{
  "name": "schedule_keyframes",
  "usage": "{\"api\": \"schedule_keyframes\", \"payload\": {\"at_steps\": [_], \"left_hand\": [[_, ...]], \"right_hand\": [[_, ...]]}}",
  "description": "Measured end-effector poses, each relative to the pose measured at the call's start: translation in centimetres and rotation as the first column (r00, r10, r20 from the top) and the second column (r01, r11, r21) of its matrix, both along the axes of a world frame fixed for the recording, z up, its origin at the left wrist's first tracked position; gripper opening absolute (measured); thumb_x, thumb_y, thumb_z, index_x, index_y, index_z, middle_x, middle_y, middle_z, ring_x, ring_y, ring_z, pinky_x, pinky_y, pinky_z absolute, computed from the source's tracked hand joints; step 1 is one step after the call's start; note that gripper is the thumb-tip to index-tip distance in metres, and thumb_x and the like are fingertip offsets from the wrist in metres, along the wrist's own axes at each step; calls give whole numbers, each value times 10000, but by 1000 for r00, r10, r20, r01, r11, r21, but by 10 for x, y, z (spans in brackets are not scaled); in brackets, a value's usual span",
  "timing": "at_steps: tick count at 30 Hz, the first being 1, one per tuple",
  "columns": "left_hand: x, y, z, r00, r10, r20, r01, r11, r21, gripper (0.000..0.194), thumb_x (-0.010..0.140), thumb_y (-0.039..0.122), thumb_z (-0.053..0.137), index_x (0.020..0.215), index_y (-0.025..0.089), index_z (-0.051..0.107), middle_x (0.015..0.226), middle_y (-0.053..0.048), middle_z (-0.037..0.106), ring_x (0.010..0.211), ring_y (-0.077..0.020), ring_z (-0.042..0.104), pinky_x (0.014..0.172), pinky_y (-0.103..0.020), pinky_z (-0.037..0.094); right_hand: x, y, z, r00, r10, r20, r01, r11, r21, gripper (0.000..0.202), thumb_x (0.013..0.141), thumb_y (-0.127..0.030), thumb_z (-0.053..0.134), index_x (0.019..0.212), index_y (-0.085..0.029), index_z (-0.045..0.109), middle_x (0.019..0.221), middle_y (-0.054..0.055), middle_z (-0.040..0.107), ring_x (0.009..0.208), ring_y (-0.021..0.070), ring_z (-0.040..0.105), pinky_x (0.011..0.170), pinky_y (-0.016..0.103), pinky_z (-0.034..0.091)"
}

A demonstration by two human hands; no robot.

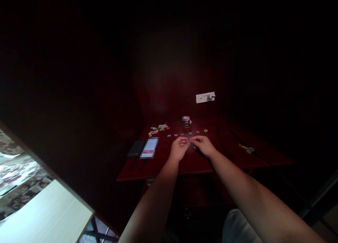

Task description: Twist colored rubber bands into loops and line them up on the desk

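Over the front middle of the dark red table [163, 165], my left hand [179, 148] and my right hand [203, 144] meet fingertip to fingertip. Both are closed in a pinch on one small hair tie [188, 141], whose colour is hard to make out. Just beyond the fingers lies a spaced row of loose hair ties: blue [169, 136], pink [176, 135], purple [182, 134], green [190, 133], red [197, 132] and yellow [206, 130]. A clear jar [186, 122] stands behind this row. To the left is a loose pile of mixed hair ties [160, 128].
A phone [149, 148] with a lit, blurred screen lies left of my hands, beside a black power bank [136, 149] with a cable [136, 165]. A yellow-ended cable connector [250, 150] rests at right. A white wall socket [205, 97] is on the back panel.
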State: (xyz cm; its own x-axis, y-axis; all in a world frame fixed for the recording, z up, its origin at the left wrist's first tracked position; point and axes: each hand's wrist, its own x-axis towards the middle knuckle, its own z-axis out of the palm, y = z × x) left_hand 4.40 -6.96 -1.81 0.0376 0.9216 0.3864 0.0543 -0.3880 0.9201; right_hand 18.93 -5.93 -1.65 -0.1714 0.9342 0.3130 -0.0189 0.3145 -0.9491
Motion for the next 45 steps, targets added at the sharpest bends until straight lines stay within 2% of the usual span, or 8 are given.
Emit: {"api": "schedule_keyframes", "payload": {"at_steps": [7,12,20,27,34,40,45], "left_hand": [[-1,-1,0,998,25,-64,-22,999,45,186,692,268,622,810,125,645,733,-67,652,650,-126,586,638,-243,454],[-2,2,-2,996,64,-66,-62,997,34,182,679,258,631,801,124,638,711,-60,644,643,-122,578,617,-231,443],[-2,1,-2,999,40,-37,-39,999,20,200,646,221,653,816,119,626,720,-58,639,654,-118,581,638,-232,450],[-2,0,0,999,31,-32,-31,999,16,193,671,272,634,793,124,654,708,-60,655,645,-134,590,623,-246,457],[-1,-3,4,998,30,-52,-30,1000,10,204,688,294,622,794,125,667,748,-73,673,674,-151,608,658,-269,470],[-2,0,0,998,37,-56,-36,999,20,224,680,277,633,833,115,652,765,-83,665,684,-144,604,666,-269,470],[-1,1,-2,999,20,-34,-20,999,28,214,653,240,654,826,116,623,714,-52,636,654,-120,584,640,-244,461]], "right_hand": [[0,1,0,998,-13,-63,11,1000,-29,252,643,-368,640,741,-135,632,576,-8,583,420,72,462,427,211,351],[-1,-1,3,986,4,-169,-15,998,-67,276,635,-357,629,812,-150,589,619,-7,595,411,74,472,411,210,348],[0,-1,0,1000,7,-19,-7,1000,-8,249,633,-341,645,764,-133,603,517,-24,546,441,80,473,446,207,357],[0,-2,2,999,-8,-37,7,1000,-17,257,645,-373,641,737,-138,595,525,-22,545,433,78,464,437,208,346],[0,-3,3,996,65,-53,-67,997,-39,313,600,-353,693,799,-131,599,599,-11,581,466,74,480,471,211,366],[1,1,-2,999,45,-2,-45,999,-6,273,634,-377,659,743,-134,600,543,-26,554,451,77,468,463,210,349],[1,1,-2,999,43,-6,-43,999,3,266,628,-365,663,737,-137,581,546,-26,545,450,75,466,458,205,347]]}}
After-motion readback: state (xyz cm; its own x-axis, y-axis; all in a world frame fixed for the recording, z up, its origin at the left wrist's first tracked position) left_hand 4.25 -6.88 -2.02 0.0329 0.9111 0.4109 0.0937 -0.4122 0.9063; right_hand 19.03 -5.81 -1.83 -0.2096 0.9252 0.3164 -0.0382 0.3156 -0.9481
